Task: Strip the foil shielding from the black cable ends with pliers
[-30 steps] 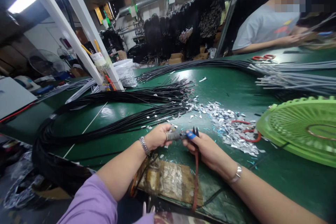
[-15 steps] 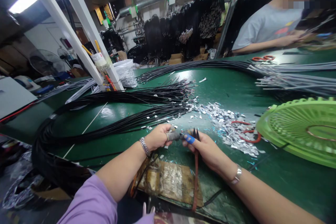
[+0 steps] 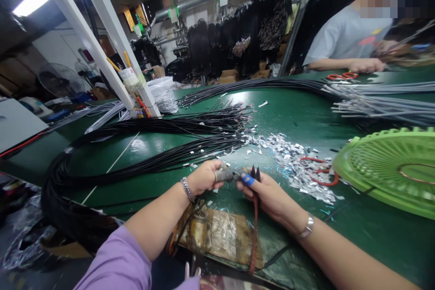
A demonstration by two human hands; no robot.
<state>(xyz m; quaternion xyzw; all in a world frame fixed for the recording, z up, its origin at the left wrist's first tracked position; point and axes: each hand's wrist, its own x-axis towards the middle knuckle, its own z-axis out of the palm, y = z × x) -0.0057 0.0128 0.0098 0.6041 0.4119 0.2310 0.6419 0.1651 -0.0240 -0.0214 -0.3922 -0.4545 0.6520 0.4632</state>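
My left hand [image 3: 207, 177] is closed, its thumb and fingers in grey finger covers and pinched together. A dark cable end [image 3: 235, 176] shows at these fingertips, and a single black cable [image 3: 136, 201] runs in from the left toward the wrist. Close against it, my right hand [image 3: 260, 189] is closed with blue tape around one finger. It grips a tool with two dark pointed tips and a reddish-brown handle [image 3: 254, 240] that hangs below the palm. Most of the grip on the cable is hidden by the fingers. Below both hands lies a worn, taped board [image 3: 222, 233].
Bundles of black cable [image 3: 163, 158] curve along the left. Silver and blue scraps [image 3: 299, 167] and a red-handled tool [image 3: 324, 179] lie right of centre. A green basket lid [image 3: 390, 163] is at the right. Grey cables [image 3: 390, 104] and orange-handled scissors [image 3: 341, 76] lie near a co-worker [image 3: 340, 38].
My right hand and its tool have shifted very slightly to the right; my left hand stays in place. The co-worker's hand has come down toward the table.
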